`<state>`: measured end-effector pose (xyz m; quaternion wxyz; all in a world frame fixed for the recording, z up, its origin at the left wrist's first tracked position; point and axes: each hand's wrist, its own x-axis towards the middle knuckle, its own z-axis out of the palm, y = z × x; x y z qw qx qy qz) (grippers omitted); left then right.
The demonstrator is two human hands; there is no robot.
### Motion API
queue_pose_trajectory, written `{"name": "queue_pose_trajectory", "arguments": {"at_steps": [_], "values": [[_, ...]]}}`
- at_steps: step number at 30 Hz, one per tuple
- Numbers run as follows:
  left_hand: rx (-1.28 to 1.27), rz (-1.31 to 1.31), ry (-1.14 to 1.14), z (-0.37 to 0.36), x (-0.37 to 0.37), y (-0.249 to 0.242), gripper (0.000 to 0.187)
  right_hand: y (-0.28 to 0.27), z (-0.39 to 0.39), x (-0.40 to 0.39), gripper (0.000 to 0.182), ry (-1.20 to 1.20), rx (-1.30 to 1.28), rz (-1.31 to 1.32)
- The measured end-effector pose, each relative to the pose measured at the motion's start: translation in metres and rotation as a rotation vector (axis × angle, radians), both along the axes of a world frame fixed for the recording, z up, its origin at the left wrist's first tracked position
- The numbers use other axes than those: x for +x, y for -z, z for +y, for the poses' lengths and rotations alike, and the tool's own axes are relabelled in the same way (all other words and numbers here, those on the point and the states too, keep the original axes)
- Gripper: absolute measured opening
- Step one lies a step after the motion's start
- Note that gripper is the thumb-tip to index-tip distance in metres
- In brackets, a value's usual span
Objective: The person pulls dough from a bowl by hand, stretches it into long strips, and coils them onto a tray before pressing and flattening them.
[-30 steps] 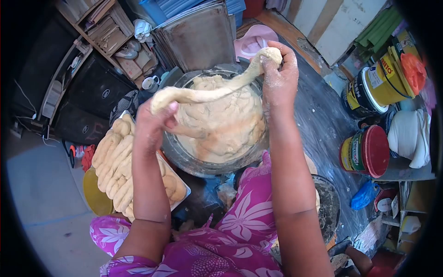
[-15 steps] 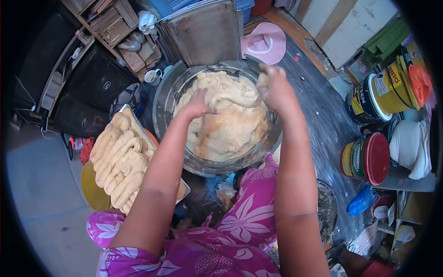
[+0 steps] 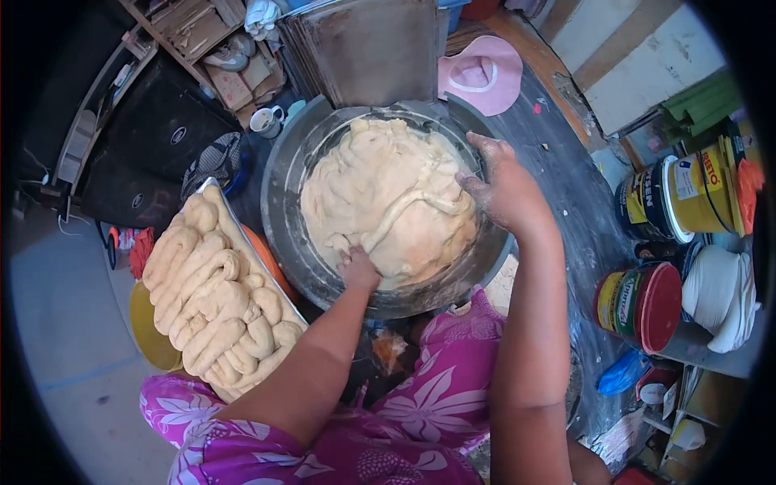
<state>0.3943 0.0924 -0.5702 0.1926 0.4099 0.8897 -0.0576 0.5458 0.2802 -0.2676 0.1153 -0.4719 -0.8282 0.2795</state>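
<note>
A large mound of pale dough (image 3: 364, 178) fills much of a wide dark basin (image 3: 284, 202) in front of me. One raised, rope-like fold curves over the dough's right half, and orange-brown patches show at its lower right. My left hand (image 3: 358, 270) is at the near left edge of the mound, fingers curled into the dough by a small lifted flap. Over the basin's right side, my right hand (image 3: 511, 187) is open, thumb and fingers apart, dusted with flour and dough, the thumb close to the mound's edge.
Left of the basin, a tray holds thick twisted dough strands (image 3: 218, 283). Dark flat trays (image 3: 360, 56) lean behind it, near a pink hat (image 3: 481, 73) and a mug (image 3: 267, 121). Paint buckets (image 3: 638, 307) line the right side. My patterned purple clothing (image 3: 436, 388) is below.
My left hand has gone from the dough's upper left down to its near edge. My right hand has shifted down and rightward, and a rope-like fold now lies across the dough.
</note>
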Motion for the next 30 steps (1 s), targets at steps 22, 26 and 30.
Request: {"name": "queue_pose_trajectory", "arguments": {"at_steps": [22, 26, 30], "values": [[-0.008, -0.551, 0.248, 0.02, 0.05, 0.017, 0.076, 0.0, 0.019, -0.047, 0.053, -0.164, 0.047, 0.026], [0.021, -0.279, -0.054, 0.026, 0.039, -0.011, 0.072, 0.004, 0.023, -0.046, 0.055, -0.173, 0.033, 0.039], [-0.115, -0.191, 0.137, 0.008, 0.048, 0.008, 0.074, 0.006, 0.023, -0.046, 0.055, -0.165, 0.045, 0.037]]}}
